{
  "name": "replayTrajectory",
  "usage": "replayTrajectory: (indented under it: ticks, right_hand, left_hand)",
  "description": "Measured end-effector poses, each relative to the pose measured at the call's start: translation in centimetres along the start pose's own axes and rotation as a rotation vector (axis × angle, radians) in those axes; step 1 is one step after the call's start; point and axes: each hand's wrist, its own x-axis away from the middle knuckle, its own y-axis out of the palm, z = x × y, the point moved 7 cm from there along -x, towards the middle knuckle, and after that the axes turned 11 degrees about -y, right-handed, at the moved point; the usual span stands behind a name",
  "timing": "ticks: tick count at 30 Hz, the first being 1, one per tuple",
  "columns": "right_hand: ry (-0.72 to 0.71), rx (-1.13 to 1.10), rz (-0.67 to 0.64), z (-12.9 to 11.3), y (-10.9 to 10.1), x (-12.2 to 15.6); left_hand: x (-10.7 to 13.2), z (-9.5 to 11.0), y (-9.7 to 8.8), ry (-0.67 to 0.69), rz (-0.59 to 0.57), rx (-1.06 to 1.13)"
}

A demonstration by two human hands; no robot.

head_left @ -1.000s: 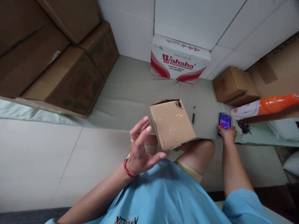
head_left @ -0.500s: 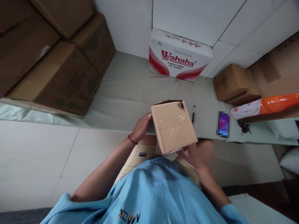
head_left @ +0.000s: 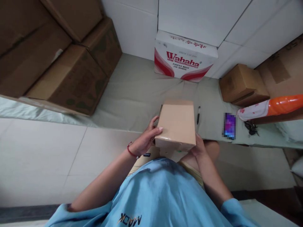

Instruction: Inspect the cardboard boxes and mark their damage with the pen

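Note:
A small brown cardboard box (head_left: 177, 121) is held between both my hands over the front edge of the cloth-covered surface, above my lap. My left hand (head_left: 149, 136) grips its left side, the thumb lying over the top near the front corner. On the opposite side, my right hand (head_left: 199, 146) holds the lower right corner; most of its fingers are hidden behind the box. A plain face points up, and the taped front side tilts towards me. A black pen (head_left: 198, 115) lies just right of the box.
Behind stands a white and red Wahaha carton (head_left: 184, 58) against the tiled wall. Large cardboard boxes (head_left: 78, 78) are stacked at left. To the right are a phone (head_left: 229, 126), keys (head_left: 251, 128), an orange and white package (head_left: 272, 107) and a smaller box (head_left: 243, 83).
The box has been turned: the face with the torn hole no longer shows, and a plain face is up. My left thumb has moved onto the top.

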Motion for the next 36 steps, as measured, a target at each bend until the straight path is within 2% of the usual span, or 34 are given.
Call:
replayTrajectory:
  ticks: [3,5,8,11,14,19,22,25,29,32,34,36]
  right_hand:
    - [-0.095,0.216,0.153,-2.4,-2.8,1.0]
    - [-0.294,0.418,0.179,-6.0,-3.4,2.5]
    - [-0.623,0.697,-0.008,-10.6,-0.7,5.3]
    - [-0.735,0.905,-0.157,-11.8,2.1,6.9]
    - [-0.680,0.953,-0.072,-11.1,1.4,7.0]
    - [-0.544,0.843,0.197,-10.0,-3.4,7.7]
    - [-0.520,0.947,0.214,-10.3,-4.1,8.7]
    - [-0.505,1.111,0.187,-11.1,-3.2,9.3]
    - [-0.466,1.245,0.162,-11.6,-2.1,8.6]
    - [-0.443,1.274,0.196,-11.9,-2.4,7.4]
    - [-0.443,1.239,0.238,-12.6,-3.2,6.8]
    - [-0.419,1.157,0.283,-13.8,-4.6,6.3]
  left_hand:
    - [0.0,0.6,-0.4,0.111,0.191,-0.132]
    - [0.6,1.8,-0.2,0.243,0.316,-0.295]
    - [1.9,3.3,1.6,0.413,0.388,-0.498]
    - [2.7,3.2,4.6,0.414,0.245,-0.594]
    - [3.0,2.2,7.1,0.385,0.069,-0.533]
    - [1.9,0.2,8.5,0.287,-0.078,-0.325]
    - [1.4,-0.5,9.7,0.269,-0.181,-0.380]
    - [1.4,-0.8,10.8,0.302,-0.256,-0.478]
    - [1.6,-1.0,11.1,0.358,-0.288,-0.535]
    - [1.5,-1.5,11.2,0.350,-0.318,-0.599]
    - [1.2,-1.6,10.7,0.359,-0.276,-0.652]
    - [0.5,-1.2,9.3,0.398,-0.156,-0.686]
